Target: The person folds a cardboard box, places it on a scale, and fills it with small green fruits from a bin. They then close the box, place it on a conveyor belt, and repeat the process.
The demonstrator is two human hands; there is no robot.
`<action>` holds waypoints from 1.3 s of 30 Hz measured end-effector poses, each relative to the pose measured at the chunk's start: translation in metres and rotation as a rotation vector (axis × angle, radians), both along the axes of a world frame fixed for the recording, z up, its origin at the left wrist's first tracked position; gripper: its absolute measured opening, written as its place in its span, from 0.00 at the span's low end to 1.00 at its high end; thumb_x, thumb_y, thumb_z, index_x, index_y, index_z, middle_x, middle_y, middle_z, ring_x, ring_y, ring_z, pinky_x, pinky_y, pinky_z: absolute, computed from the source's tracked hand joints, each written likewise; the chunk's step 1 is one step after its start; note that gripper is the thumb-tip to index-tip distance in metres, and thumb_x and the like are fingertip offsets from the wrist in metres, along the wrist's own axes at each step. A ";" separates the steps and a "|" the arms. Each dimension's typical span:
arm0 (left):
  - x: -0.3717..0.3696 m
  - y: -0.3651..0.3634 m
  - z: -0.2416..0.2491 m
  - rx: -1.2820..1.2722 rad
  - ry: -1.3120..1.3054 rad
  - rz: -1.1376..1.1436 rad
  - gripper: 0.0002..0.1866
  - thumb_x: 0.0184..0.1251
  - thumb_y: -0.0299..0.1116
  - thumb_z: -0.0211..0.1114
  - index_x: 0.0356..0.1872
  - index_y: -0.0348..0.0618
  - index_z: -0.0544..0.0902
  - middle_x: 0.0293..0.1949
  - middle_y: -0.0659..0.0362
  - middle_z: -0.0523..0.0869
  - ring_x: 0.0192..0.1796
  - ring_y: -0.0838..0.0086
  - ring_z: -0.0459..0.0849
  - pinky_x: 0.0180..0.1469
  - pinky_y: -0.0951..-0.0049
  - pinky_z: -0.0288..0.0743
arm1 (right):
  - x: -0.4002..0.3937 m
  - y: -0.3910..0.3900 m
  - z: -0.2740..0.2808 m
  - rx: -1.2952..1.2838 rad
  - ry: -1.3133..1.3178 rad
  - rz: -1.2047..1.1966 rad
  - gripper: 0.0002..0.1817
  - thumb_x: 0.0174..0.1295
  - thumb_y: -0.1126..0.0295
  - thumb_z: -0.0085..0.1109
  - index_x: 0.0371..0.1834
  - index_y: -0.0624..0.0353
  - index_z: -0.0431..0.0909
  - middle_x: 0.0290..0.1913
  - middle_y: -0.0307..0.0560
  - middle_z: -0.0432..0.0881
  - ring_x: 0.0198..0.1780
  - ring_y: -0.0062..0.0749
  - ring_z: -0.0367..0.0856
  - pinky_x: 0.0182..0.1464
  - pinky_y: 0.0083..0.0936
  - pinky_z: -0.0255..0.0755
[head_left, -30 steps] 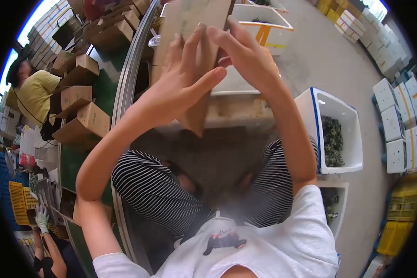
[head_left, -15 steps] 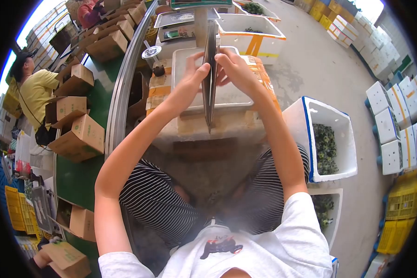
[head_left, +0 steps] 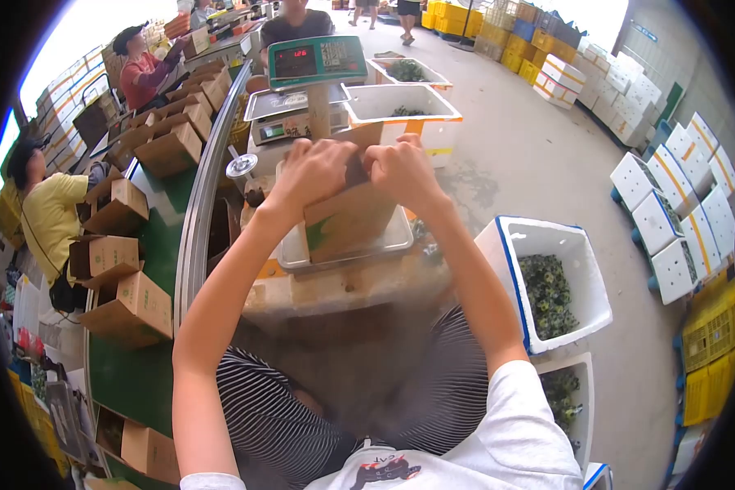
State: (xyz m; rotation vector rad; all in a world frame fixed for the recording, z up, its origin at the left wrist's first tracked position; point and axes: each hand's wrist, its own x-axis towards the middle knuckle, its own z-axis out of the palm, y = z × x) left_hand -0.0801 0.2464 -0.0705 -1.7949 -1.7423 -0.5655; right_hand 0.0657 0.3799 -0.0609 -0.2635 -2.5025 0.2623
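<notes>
Both hands are at the top edge of a brown cardboard box (head_left: 355, 220), which stands opened out on a metal tray (head_left: 392, 245). My left hand (head_left: 320, 170) curls its fingers over the box's upper left side. At the upper right, my right hand (head_left: 400, 167) is closed on the cardboard edge. The tray lies on a foam box wrapped in orange tape (head_left: 335, 292). Behind the hands rises a scale's green display (head_left: 317, 61) with red digits. A lidded cup (head_left: 242, 167) is left of the tray.
Cardboard boxes (head_left: 126, 309) line a green conveyor (head_left: 135, 376) at left, with a metal rail beside it. Co-workers stand beyond it. White foam boxes (head_left: 600, 298) holding leafy greens (head_left: 545, 296) are at right. Yellow crates (head_left: 710, 327) are stacked far right.
The flat folded cardboard has been opened into a box and lowered onto the tray. Both hands have shifted to its top edge. The camera view has tilted up, showing the scale display.
</notes>
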 end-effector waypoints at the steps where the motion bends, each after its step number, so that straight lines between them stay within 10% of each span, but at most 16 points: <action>1: -0.001 0.007 -0.005 0.142 0.016 -0.247 0.17 0.69 0.32 0.54 0.56 0.43 0.78 0.46 0.50 0.86 0.53 0.64 0.83 0.62 0.61 0.64 | 0.001 0.001 0.001 0.043 -0.043 -0.008 0.15 0.54 0.73 0.47 0.41 0.63 0.81 0.24 0.57 0.82 0.30 0.49 0.82 0.45 0.38 0.75; 4: 0.000 0.015 -0.010 -0.511 -0.770 -0.105 0.23 0.70 0.31 0.53 0.66 0.49 0.71 0.58 0.51 0.80 0.60 0.62 0.79 0.66 0.67 0.64 | 0.007 -0.001 0.011 -0.225 -0.169 -0.032 0.19 0.55 0.71 0.48 0.51 0.61 0.74 0.34 0.60 0.83 0.43 0.50 0.82 0.61 0.47 0.63; 6: -0.004 0.018 -0.004 -0.769 -0.938 -0.003 0.24 0.70 0.31 0.52 0.68 0.52 0.70 0.63 0.52 0.76 0.63 0.62 0.77 0.67 0.69 0.64 | -0.003 0.007 0.000 0.153 0.163 -0.074 0.17 0.57 0.69 0.49 0.49 0.62 0.72 0.42 0.60 0.82 0.53 0.51 0.77 0.64 0.50 0.59; 10: -0.007 0.008 0.002 -0.708 -0.693 -0.168 0.23 0.73 0.36 0.51 0.67 0.49 0.70 0.65 0.53 0.75 0.66 0.64 0.74 0.68 0.69 0.63 | -0.033 0.034 -0.019 0.302 0.284 0.029 0.13 0.61 0.66 0.49 0.44 0.61 0.72 0.48 0.53 0.79 0.61 0.48 0.70 0.61 0.50 0.60; 13: -0.022 -0.001 0.017 -0.297 -1.611 -0.767 0.24 0.74 0.42 0.52 0.66 0.42 0.71 0.61 0.50 0.77 0.66 0.62 0.73 0.69 0.65 0.61 | -0.035 0.030 -0.005 -0.076 0.209 0.074 0.12 0.64 0.65 0.49 0.44 0.60 0.74 0.45 0.48 0.79 0.56 0.48 0.72 0.58 0.50 0.61; 16: -0.018 -0.034 0.038 -0.152 -1.316 -0.651 0.30 0.74 0.51 0.51 0.64 0.34 0.70 0.62 0.45 0.75 0.69 0.59 0.69 0.72 0.61 0.57 | -0.047 0.035 -0.017 -0.189 0.188 -0.004 0.14 0.65 0.62 0.50 0.46 0.60 0.76 0.38 0.51 0.78 0.50 0.50 0.75 0.56 0.46 0.65; 20: -0.021 -0.047 -0.013 -0.316 -0.616 0.131 0.42 0.64 0.61 0.60 0.68 0.36 0.65 0.70 0.41 0.61 0.74 0.51 0.57 0.74 0.59 0.50 | -0.062 0.049 -0.038 -0.320 -0.061 -0.212 0.23 0.64 0.53 0.50 0.52 0.61 0.74 0.42 0.58 0.81 0.53 0.53 0.78 0.61 0.45 0.66; 23: -0.007 -0.050 -0.025 -0.392 -1.708 0.347 0.52 0.61 0.65 0.61 0.75 0.49 0.45 0.70 0.42 0.59 0.73 0.49 0.58 0.60 0.40 0.70 | -0.060 0.048 -0.029 -0.549 -0.325 -0.252 0.37 0.63 0.42 0.50 0.61 0.66 0.69 0.57 0.65 0.77 0.61 0.53 0.74 0.65 0.35 0.64; 26: -0.006 -0.055 -0.023 -0.561 -2.154 -0.016 0.52 0.58 0.64 0.64 0.74 0.55 0.42 0.71 0.42 0.55 0.70 0.44 0.61 0.51 0.37 0.76 | -0.035 0.028 -0.020 -0.461 -0.363 -0.252 0.38 0.67 0.42 0.42 0.62 0.69 0.67 0.58 0.69 0.76 0.62 0.57 0.73 0.65 0.41 0.64; 32: 0.025 -0.047 -0.016 -0.033 -1.729 -0.164 0.49 0.53 0.53 0.73 0.71 0.64 0.51 0.74 0.46 0.48 0.73 0.41 0.54 0.52 0.48 0.79 | -0.001 0.053 0.008 -0.375 -0.016 0.051 0.31 0.70 0.44 0.43 0.56 0.63 0.74 0.46 0.66 0.82 0.52 0.58 0.80 0.57 0.40 0.70; 35: 0.044 -0.053 -0.010 0.210 -0.083 0.001 0.47 0.47 0.47 0.76 0.68 0.71 0.56 0.73 0.47 0.52 0.75 0.44 0.52 0.51 0.51 0.79 | 0.036 0.034 0.065 -0.376 0.438 -0.054 0.22 0.71 0.54 0.45 0.59 0.57 0.74 0.48 0.55 0.83 0.52 0.49 0.81 0.60 0.40 0.68; 39: 0.039 -0.048 -0.082 0.076 0.475 -0.196 0.34 0.41 0.44 0.78 0.56 0.71 0.75 0.73 0.46 0.48 0.76 0.38 0.40 0.69 0.38 0.56 | 0.028 0.040 0.044 0.249 0.296 0.097 0.27 0.65 0.61 0.50 0.69 0.47 0.66 0.71 0.46 0.67 0.73 0.43 0.61 0.75 0.56 0.41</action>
